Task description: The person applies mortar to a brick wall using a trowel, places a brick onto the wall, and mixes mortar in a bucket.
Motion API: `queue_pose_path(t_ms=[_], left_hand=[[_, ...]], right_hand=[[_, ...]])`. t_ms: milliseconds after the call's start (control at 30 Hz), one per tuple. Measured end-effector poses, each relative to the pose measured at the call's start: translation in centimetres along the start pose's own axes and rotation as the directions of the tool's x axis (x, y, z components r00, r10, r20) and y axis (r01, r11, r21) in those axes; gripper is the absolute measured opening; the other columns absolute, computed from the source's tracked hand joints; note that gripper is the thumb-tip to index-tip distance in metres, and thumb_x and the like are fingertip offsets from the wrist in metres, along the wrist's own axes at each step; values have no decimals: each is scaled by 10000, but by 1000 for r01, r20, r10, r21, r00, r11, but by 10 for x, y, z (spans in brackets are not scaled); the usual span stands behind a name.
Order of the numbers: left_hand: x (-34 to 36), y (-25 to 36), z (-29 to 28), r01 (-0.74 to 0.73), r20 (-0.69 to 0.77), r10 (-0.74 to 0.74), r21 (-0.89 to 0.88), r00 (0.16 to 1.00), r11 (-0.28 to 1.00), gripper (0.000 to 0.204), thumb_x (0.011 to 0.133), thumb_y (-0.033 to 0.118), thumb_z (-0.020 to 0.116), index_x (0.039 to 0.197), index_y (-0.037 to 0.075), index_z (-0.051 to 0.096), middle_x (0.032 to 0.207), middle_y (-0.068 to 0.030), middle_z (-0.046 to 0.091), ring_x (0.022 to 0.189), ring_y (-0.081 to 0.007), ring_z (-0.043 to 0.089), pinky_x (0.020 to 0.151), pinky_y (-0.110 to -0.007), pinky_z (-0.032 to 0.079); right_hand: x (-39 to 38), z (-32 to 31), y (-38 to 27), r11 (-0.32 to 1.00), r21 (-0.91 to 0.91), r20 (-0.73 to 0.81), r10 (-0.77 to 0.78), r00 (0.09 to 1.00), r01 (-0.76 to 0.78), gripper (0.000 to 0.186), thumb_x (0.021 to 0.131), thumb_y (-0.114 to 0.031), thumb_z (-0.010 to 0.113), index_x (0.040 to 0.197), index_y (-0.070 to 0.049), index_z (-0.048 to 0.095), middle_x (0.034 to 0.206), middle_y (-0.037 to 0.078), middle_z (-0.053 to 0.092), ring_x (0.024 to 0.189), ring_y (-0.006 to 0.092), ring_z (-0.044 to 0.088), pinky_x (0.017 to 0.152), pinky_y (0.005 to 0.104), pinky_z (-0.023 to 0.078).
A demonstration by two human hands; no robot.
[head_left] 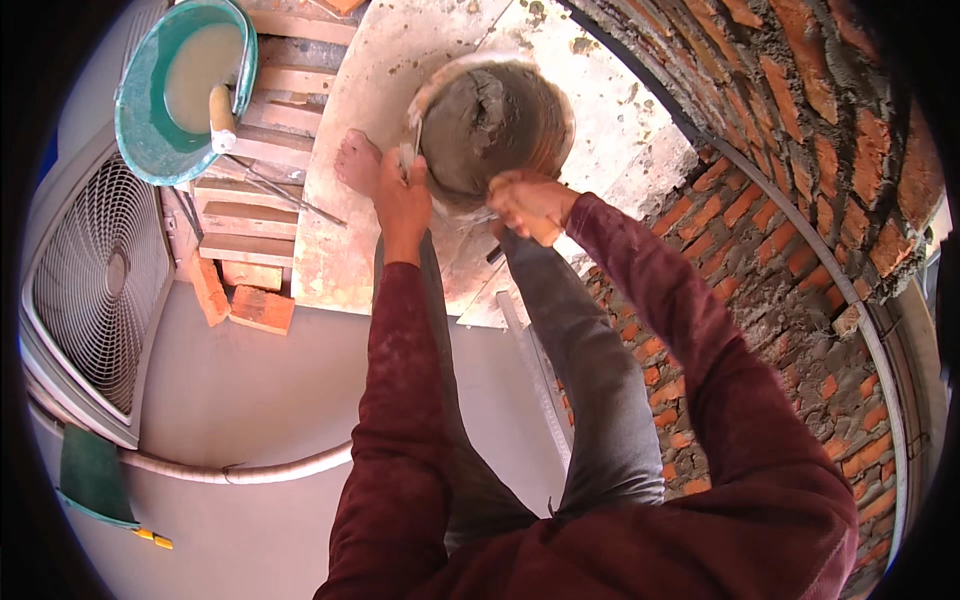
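A round container of grey mortar point(478, 125) stands on a pale, stained board point(335, 240) in front of me. My left hand point(403, 205) is closed at the container's near left rim, around a small pale piece whose kind I cannot make out. Across the near right side of the container, my right hand point(530, 207) is wrapped around a tan wooden handle point(545, 232). The hand is slightly blurred, and the tool's working end cannot be made out. The mortar's surface looks smeared, with a small raised lump near its middle.
A green bucket point(140, 125) of cloudy water sits at the far left, near stacked bricks point(262, 308) and a thin metal rod point(285, 193). An outdoor fan unit point(108, 270) stands left. Brickwork point(800, 130) and a curved grey pipe point(880, 370) run along the right.
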State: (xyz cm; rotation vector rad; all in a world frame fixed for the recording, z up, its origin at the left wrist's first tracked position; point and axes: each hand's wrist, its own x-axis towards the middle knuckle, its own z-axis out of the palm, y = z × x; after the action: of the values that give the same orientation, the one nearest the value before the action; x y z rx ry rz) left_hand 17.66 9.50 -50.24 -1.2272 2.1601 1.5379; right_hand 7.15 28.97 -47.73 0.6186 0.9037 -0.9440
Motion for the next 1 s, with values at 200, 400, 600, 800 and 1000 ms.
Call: queue_pose_path(t_ms=[200, 400, 600, 800, 1000], left_hand=[[-3, 33, -2, 72, 82, -73, 13, 994, 997, 213, 953, 192, 591, 1059, 9, 566, 831, -74, 622, 706, -121, 543, 659, -289, 443], [-4, 64, 4, 8, 151, -1, -41, 989, 999, 291, 903, 240, 657, 1059, 2, 601, 830, -104, 641, 714, -190, 574, 684, -320, 459], [-6, 61, 26, 56, 206, -23, -153, 978, 987, 255, 816, 130, 656, 1022, -17, 626, 808, -90, 648, 697, -179, 575, 670, -326, 476], [-30, 43, 40, 86, 98, -62, -269, 993, 959, 251, 736, 22, 611, 979, -40, 630, 772, -71, 640, 691, -132, 553, 651, -300, 467], [-29, 47, 51, 148, 117, -112, -374, 987, 915, 280, 716, 21, 625, 989, -41, 632, 761, -68, 638, 668, -141, 551, 629, -312, 469]], right_hand=[[-37, 7, 14, 484, 875, 235, -443, 865, 11, 264, 965, -283, 515, 1087, -50, 544, 661, 4, 458, 431, 100, 449, 361, 243, 377], [-136, 16, 10, 988, 16, -113, -153, 982, 156, 331, 1017, -365, 424, 1105, -53, 493, 688, 51, 514, 424, 151, 496, 379, 288, 434], [-37, -56, 6, -245, -968, 193, -576, 794, 58, 475, 795, -104, 701, 1220, -14, 512, 748, 129, 588, 611, 264, 612, 551, 357, 526], [-62, -36, -36, 23, -962, -270, 40, 962, -271, 574, 746, 14, 700, 1296, 3, 534, 1046, 171, 675, 782, 287, 686, 652, 362, 568], [-107, -24, -52, 25, -992, -123, -193, 974, -120, 510, 755, -28, 683, 1253, 8, 578, 1019, 165, 682, 720, 264, 673, 635, 377, 562]])
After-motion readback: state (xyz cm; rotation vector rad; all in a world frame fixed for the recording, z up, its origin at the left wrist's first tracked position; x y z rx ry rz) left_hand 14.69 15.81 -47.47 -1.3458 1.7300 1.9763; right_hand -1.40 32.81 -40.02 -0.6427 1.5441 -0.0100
